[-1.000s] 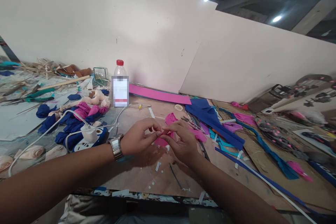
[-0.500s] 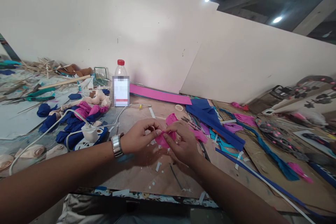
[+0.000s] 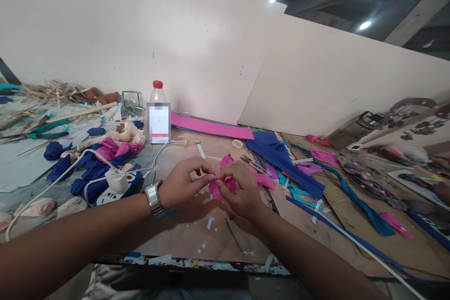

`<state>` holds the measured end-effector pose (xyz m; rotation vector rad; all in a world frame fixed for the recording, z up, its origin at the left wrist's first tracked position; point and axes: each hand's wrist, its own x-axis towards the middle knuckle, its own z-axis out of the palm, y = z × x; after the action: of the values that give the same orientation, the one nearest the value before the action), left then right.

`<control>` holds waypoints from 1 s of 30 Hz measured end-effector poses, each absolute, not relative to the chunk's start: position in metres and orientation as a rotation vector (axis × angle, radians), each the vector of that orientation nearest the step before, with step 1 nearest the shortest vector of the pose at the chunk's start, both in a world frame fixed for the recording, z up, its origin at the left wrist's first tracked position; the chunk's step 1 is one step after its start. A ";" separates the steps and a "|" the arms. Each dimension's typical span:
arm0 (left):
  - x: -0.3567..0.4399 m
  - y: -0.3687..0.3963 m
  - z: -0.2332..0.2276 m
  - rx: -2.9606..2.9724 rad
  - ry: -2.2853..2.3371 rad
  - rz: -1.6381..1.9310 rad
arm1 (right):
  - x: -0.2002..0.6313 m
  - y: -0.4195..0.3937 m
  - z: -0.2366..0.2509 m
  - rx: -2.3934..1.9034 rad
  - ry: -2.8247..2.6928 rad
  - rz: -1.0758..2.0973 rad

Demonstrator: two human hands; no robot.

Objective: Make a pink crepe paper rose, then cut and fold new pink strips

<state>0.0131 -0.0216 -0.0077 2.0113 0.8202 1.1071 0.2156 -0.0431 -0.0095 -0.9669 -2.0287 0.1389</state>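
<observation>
Between my hands is a crinkled piece of bright pink crepe paper (image 3: 217, 191), partly covered by my fingers. My right hand (image 3: 242, 191) pinches it from the right, thumb and fingers closed on the gathered part. My left hand (image 3: 188, 180), with a metal watch (image 3: 153, 198) at the wrist, has its thumb and index finger pinched together at the paper's left edge. Just beyond the right hand lie small scissors (image 3: 255, 165) and a loose pink strip (image 3: 263, 179). A cream-coloured ring, perhaps a tape roll (image 3: 237, 144), rests behind the hands.
A red-capped bottle (image 3: 158, 91) stands near the white wall. To the left are a power strip (image 3: 119, 192) with a white plug and cable, rolled blue and pink paper pieces (image 3: 89, 168), and green-handled pliers (image 3: 49, 129). Blue paper (image 3: 288, 164) and cardboard (image 3: 351, 211) lie right.
The view has shifted slightly, so everything sits a little further left. My left fingertips have drawn slightly back from the gathered part; the right hand keeps its pinch on the pink paper.
</observation>
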 end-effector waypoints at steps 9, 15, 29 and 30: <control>0.011 -0.023 -0.005 2.099 0.743 1.241 | 0.216 -0.042 -0.012 -0.973 -1.962 0.139; 0.011 -0.022 -0.007 2.082 0.756 1.224 | 0.217 -0.042 -0.012 -0.967 -1.953 0.150; 0.012 -0.021 -0.012 2.081 0.632 1.088 | 0.217 -0.044 -0.010 -0.967 -1.944 0.193; 0.012 -0.020 -0.013 2.059 0.630 1.081 | 0.217 -0.044 -0.010 -0.958 -1.945 0.190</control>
<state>0.0120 -0.0205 -0.0128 2.0590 0.6297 1.0809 0.2175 -0.0439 -0.0095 -0.9578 -1.9450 0.1903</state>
